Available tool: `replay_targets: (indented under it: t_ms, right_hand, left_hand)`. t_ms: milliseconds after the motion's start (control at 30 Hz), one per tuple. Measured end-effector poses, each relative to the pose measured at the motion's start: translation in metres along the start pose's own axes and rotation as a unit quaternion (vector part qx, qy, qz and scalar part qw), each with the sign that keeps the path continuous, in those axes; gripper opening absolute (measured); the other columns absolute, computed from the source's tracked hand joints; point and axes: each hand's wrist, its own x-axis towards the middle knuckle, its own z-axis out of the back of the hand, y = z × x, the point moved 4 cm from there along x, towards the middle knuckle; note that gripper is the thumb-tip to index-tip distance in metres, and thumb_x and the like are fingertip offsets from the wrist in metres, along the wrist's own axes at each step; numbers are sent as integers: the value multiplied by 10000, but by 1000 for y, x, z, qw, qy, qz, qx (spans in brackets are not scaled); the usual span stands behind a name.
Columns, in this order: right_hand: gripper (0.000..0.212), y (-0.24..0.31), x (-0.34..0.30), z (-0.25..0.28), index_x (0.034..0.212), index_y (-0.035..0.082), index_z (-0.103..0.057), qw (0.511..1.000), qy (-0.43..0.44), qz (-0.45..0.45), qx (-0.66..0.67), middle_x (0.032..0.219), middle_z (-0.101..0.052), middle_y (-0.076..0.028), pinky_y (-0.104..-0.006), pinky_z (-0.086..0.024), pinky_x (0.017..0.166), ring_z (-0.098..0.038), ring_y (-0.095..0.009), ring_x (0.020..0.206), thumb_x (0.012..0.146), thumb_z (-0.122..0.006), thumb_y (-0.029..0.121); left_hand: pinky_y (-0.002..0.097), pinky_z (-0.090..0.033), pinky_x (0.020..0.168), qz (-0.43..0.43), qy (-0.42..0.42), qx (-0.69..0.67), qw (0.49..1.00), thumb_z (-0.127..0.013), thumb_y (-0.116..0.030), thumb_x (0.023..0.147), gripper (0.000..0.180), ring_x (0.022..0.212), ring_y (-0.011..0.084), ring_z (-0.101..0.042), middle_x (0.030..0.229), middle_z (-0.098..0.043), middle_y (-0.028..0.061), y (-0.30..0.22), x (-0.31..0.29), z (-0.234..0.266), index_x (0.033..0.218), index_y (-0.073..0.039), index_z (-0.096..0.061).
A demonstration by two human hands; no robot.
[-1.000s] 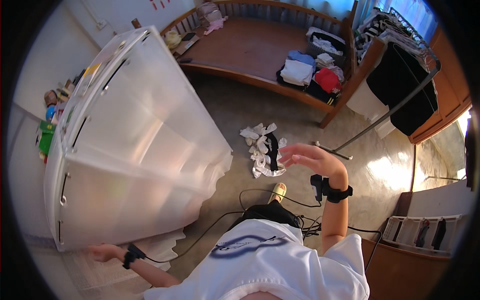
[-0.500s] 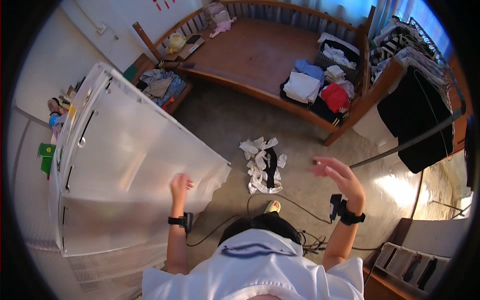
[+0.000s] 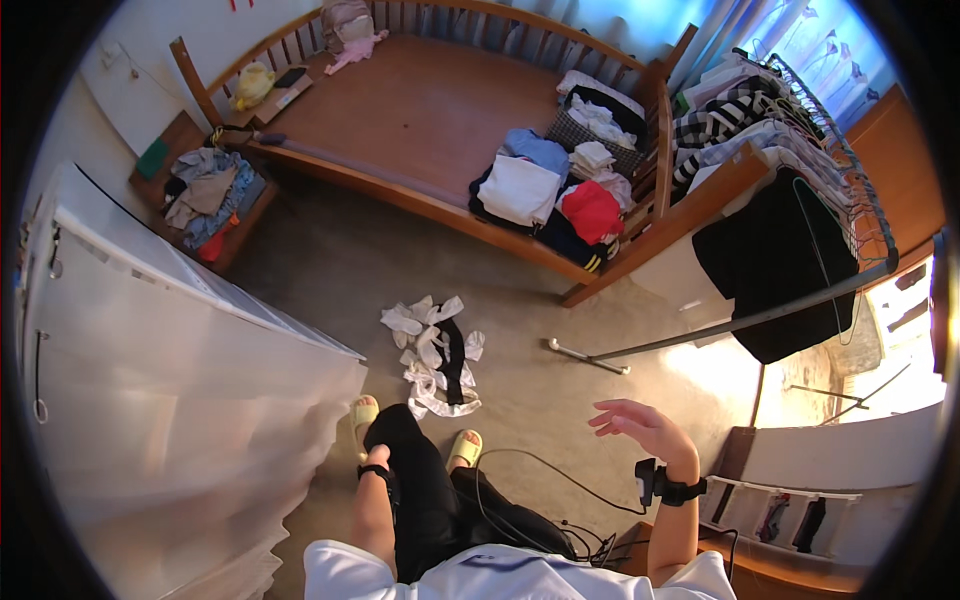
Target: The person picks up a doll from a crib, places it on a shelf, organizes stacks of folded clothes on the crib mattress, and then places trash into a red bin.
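My right hand [image 3: 645, 425] hangs over the bare floor with its fingers stretched out and nothing in them. A black strap with a small device [image 3: 668, 484] circles that wrist. My left hand [image 3: 378, 456] is low beside my black-trousered leg; only a little of it shows and its fingers are hidden. It is nearest to the whitish translucent sheet cover [image 3: 200, 370] of a tall frame on the left. On the floor ahead of my feet lies a loose pile of white cloth pieces [image 3: 425, 335], with a long black piece [image 3: 455, 362] across it.
A wooden bed [image 3: 400, 110] stands ahead, with folded clothes [image 3: 520, 190] and a basket [image 3: 600, 130] at its right end. The clothes rack's foot [image 3: 590, 357] juts onto the floor at right. Dark cables [image 3: 560, 480] trail by my legs. A small stand [image 3: 245, 215] holds clothes.
My view has swung to the right and I have stepped, so both slippered feet now show. My left hand has dropped beside my leg. My right hand stays raised, lower in view.
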Motion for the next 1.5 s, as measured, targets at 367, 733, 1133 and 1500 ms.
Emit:
replay_targets:
  t_ms: [367,733,1133,1500]
  right_hand:
    - [316,34,52,-25,1159,24,-442,998,43,20,33,999,-573,-68,-263,-415,778,-554,-142,878,875,-434,164]
    - [338,120,89,-7,1180,34,-433,988,-134,80,9,1010,-572,-65,-254,-398,799,-533,-135,893,867,-444,163]
    - [363,153,191,136,1191,8,-406,981,-118,138,62,1029,-550,-87,-266,-391,821,-528,-149,916,868,-454,167]
    - [348,239,355,277,1183,-1,-404,968,117,221,-12,1080,-520,-92,-276,-383,838,-499,-151,944,850,-450,92]
  left_hand:
    - [294,-318,368,81,95,-280,952,-433,-95,753,83,418,189,-409,552,-457,78,72,70,24,690,-66,-479]
    - [275,-301,360,-151,254,120,948,-513,-55,638,91,415,159,-450,495,-454,21,-182,3,72,565,-99,-483]
    - [215,-386,441,-503,128,-13,855,-491,-144,787,284,594,108,-547,811,-598,56,-520,-125,165,1052,-41,-504]
    - [220,-419,557,-425,-67,-239,870,-502,-182,792,291,660,112,-562,895,-596,54,-548,-161,270,1052,-50,-509]
